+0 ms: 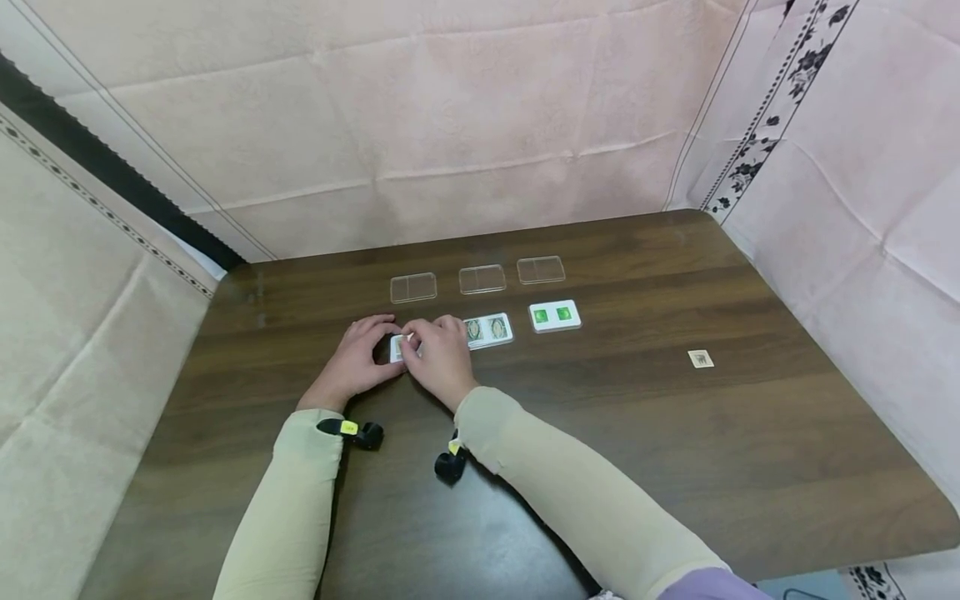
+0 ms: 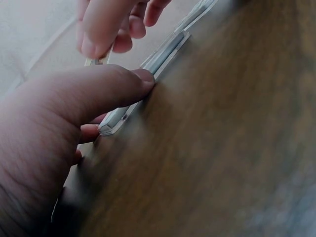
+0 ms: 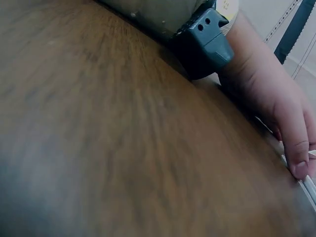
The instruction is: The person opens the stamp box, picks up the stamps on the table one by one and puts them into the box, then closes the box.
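My left hand (image 1: 358,360) grips the left end of a flat white case (image 1: 396,350), with its thumb along the near edge and fingers on the far side. In the left wrist view the thumb lies on the case's (image 2: 114,123) clear plastic wall. Over the same case, my right hand (image 1: 442,354) pinches a small, thin, pale square piece (image 2: 89,62), mostly hidden by the fingertips. Just right of that hand lies a second white case (image 1: 498,327) with two oval-patterned squares. A third case (image 1: 555,316) shows two green squares.
Three clear plastic lids (image 1: 413,287) lie in a row behind the cases. Off to the right on the brown wooden table (image 1: 637,467) is a small square card (image 1: 701,358) with a dark print. Pale cloth (image 1: 480,125) hangs along the table's far edge.
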Demonstrator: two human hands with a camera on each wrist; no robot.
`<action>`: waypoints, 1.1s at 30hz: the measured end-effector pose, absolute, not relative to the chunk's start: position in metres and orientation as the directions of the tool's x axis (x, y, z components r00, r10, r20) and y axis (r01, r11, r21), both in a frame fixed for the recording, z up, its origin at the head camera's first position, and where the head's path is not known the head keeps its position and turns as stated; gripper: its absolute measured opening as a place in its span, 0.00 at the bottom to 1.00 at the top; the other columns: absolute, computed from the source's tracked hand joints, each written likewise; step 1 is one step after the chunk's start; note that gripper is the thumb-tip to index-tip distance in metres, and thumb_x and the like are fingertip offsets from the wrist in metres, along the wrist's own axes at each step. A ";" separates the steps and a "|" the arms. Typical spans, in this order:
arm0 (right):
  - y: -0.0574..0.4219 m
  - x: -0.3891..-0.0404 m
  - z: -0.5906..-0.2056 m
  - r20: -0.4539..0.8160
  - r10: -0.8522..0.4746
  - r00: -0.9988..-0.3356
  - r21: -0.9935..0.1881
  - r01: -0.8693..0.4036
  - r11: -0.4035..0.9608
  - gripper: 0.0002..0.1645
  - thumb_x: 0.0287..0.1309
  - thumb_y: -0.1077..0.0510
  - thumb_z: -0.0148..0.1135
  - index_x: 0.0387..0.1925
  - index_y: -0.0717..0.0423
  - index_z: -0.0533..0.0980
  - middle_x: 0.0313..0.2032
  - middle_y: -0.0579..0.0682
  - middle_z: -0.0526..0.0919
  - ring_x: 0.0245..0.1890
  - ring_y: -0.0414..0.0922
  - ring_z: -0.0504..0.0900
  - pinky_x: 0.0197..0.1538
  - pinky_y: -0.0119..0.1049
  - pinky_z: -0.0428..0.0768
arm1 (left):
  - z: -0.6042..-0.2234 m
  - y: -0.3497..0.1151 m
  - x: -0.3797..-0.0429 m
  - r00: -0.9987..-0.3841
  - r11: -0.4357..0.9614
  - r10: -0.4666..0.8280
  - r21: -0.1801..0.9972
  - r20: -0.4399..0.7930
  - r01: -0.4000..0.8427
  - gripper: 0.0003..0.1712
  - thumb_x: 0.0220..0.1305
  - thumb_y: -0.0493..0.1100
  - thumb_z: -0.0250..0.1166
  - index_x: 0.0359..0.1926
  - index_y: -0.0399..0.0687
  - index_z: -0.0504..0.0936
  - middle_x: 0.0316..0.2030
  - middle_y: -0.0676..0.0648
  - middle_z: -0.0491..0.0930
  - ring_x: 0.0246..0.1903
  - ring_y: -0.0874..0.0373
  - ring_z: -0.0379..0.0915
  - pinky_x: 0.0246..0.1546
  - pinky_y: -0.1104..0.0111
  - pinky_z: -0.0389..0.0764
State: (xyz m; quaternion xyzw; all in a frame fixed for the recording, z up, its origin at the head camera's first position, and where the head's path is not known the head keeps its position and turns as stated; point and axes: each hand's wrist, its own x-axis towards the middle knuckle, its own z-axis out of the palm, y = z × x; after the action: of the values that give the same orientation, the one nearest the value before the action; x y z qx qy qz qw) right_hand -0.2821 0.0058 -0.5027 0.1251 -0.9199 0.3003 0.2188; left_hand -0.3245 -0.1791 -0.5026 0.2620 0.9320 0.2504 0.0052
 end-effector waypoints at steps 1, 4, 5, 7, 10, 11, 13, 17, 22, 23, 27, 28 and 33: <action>0.004 -0.283 -0.503 0.473 -0.101 -0.876 -0.491 -0.357 0.795 0.08 0.67 0.48 0.64 0.42 0.44 0.83 0.26 0.33 0.81 0.44 0.42 0.74 0.65 0.45 0.63 | -0.502 -0.179 -0.325 -0.863 0.736 0.490 0.472 0.121 0.484 0.32 0.59 0.57 0.70 0.60 0.46 0.77 0.71 0.43 0.65 0.72 0.42 0.53 0.73 0.42 0.49; 0.001 -0.286 -0.502 0.456 -0.102 -0.884 -0.486 -0.343 0.804 0.09 0.67 0.47 0.64 0.42 0.44 0.84 0.25 0.33 0.81 0.43 0.42 0.73 0.65 0.44 0.63 | -0.502 -0.179 -0.325 -0.865 0.736 0.488 0.478 0.116 0.479 0.32 0.59 0.57 0.70 0.60 0.46 0.77 0.71 0.42 0.65 0.72 0.42 0.52 0.73 0.43 0.50; 0.000 -0.287 -0.502 0.451 -0.101 -0.887 -0.484 -0.338 0.807 0.09 0.67 0.47 0.64 0.42 0.44 0.84 0.24 0.33 0.80 0.43 0.42 0.73 0.65 0.44 0.63 | -0.501 -0.179 -0.325 -0.865 0.737 0.488 0.477 0.115 0.479 0.32 0.59 0.56 0.70 0.60 0.46 0.77 0.71 0.42 0.65 0.73 0.42 0.52 0.73 0.43 0.49; -0.001 -0.288 -0.502 0.439 -0.098 -0.893 -0.486 -0.328 0.810 0.08 0.67 0.47 0.64 0.41 0.44 0.84 0.23 0.33 0.80 0.42 0.42 0.73 0.65 0.44 0.63 | -0.501 -0.179 -0.325 -0.864 0.737 0.491 0.476 0.112 0.480 0.32 0.59 0.56 0.70 0.60 0.45 0.77 0.71 0.42 0.65 0.73 0.42 0.52 0.73 0.43 0.49; -0.003 -0.289 -0.502 0.422 -0.095 -0.902 -0.489 -0.315 0.814 0.08 0.66 0.47 0.64 0.40 0.43 0.84 0.23 0.32 0.80 0.42 0.41 0.73 0.66 0.44 0.62 | -0.501 -0.179 -0.325 -0.864 0.740 0.492 0.471 0.109 0.480 0.33 0.59 0.56 0.70 0.61 0.45 0.77 0.71 0.42 0.65 0.73 0.42 0.52 0.73 0.43 0.48; -0.003 -0.290 -0.502 0.419 -0.095 -0.903 -0.488 -0.312 0.815 0.08 0.66 0.47 0.64 0.40 0.43 0.84 0.23 0.32 0.80 0.42 0.42 0.73 0.66 0.44 0.61 | -0.501 -0.179 -0.325 -0.864 0.741 0.491 0.470 0.108 0.480 0.33 0.59 0.56 0.70 0.61 0.45 0.77 0.71 0.42 0.65 0.73 0.42 0.52 0.74 0.43 0.47; -0.003 -0.290 -0.502 0.411 -0.098 -0.906 -0.486 -0.309 0.818 0.07 0.66 0.48 0.64 0.40 0.43 0.84 0.23 0.33 0.81 0.42 0.42 0.73 0.66 0.45 0.61 | -0.501 -0.179 -0.324 -0.865 0.742 0.491 0.471 0.105 0.478 0.34 0.59 0.56 0.70 0.62 0.44 0.76 0.71 0.42 0.64 0.73 0.42 0.52 0.73 0.43 0.47; -0.004 -0.292 -0.502 0.399 -0.107 -0.911 -0.480 -0.307 0.822 0.07 0.65 0.48 0.64 0.42 0.42 0.83 0.24 0.34 0.81 0.42 0.43 0.73 0.66 0.45 0.61 | -0.501 -0.179 -0.324 -0.864 0.741 0.492 0.470 0.104 0.479 0.35 0.58 0.55 0.70 0.63 0.43 0.75 0.71 0.41 0.64 0.73 0.41 0.52 0.73 0.43 0.48; -0.005 -0.293 -0.504 0.411 -0.106 -0.905 -0.479 -0.314 0.820 0.07 0.64 0.49 0.65 0.42 0.43 0.82 0.23 0.34 0.81 0.42 0.43 0.73 0.66 0.46 0.61 | -0.502 -0.180 -0.324 -0.861 0.738 0.497 0.468 0.110 0.486 0.35 0.59 0.54 0.70 0.63 0.43 0.75 0.71 0.41 0.65 0.73 0.41 0.52 0.73 0.43 0.47; -0.005 -0.293 -0.504 0.413 -0.105 -0.905 -0.478 -0.313 0.820 0.07 0.64 0.49 0.66 0.41 0.43 0.82 0.23 0.34 0.80 0.42 0.43 0.73 0.66 0.46 0.61 | -0.502 -0.180 -0.324 -0.860 0.737 0.498 0.467 0.112 0.488 0.35 0.59 0.54 0.70 0.63 0.43 0.76 0.71 0.41 0.65 0.73 0.41 0.52 0.73 0.43 0.48; -0.005 -0.294 -0.504 0.391 -0.098 -0.915 -0.482 -0.294 0.825 0.08 0.64 0.48 0.66 0.42 0.43 0.82 0.23 0.34 0.80 0.42 0.43 0.72 0.66 0.47 0.60 | -0.502 -0.180 -0.325 -0.859 0.737 0.498 0.463 0.121 0.493 0.34 0.59 0.55 0.69 0.62 0.43 0.76 0.70 0.40 0.65 0.72 0.40 0.53 0.73 0.43 0.48; -0.005 -0.294 -0.504 0.382 -0.096 -0.919 -0.485 -0.288 0.826 0.08 0.64 0.48 0.66 0.42 0.43 0.82 0.24 0.34 0.80 0.43 0.44 0.72 0.66 0.47 0.59 | -0.502 -0.179 -0.325 -0.859 0.738 0.498 0.462 0.120 0.492 0.34 0.59 0.55 0.69 0.62 0.43 0.76 0.70 0.40 0.65 0.72 0.41 0.53 0.73 0.43 0.48; -0.005 -0.295 -0.504 0.373 -0.088 -0.924 -0.495 -0.279 0.823 0.08 0.63 0.48 0.66 0.42 0.43 0.82 0.24 0.35 0.81 0.44 0.45 0.72 0.66 0.49 0.59 | -0.500 -0.178 -0.325 -0.863 0.746 0.494 0.458 0.105 0.483 0.33 0.59 0.56 0.68 0.62 0.44 0.76 0.71 0.41 0.65 0.73 0.41 0.52 0.74 0.44 0.47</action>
State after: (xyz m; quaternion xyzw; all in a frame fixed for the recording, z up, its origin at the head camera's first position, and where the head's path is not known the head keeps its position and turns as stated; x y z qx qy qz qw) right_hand -0.2946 -0.0046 -0.5037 0.0976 -0.9396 0.2809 0.1692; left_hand -0.3248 -0.1782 -0.5002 0.2616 0.9343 0.2419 0.0115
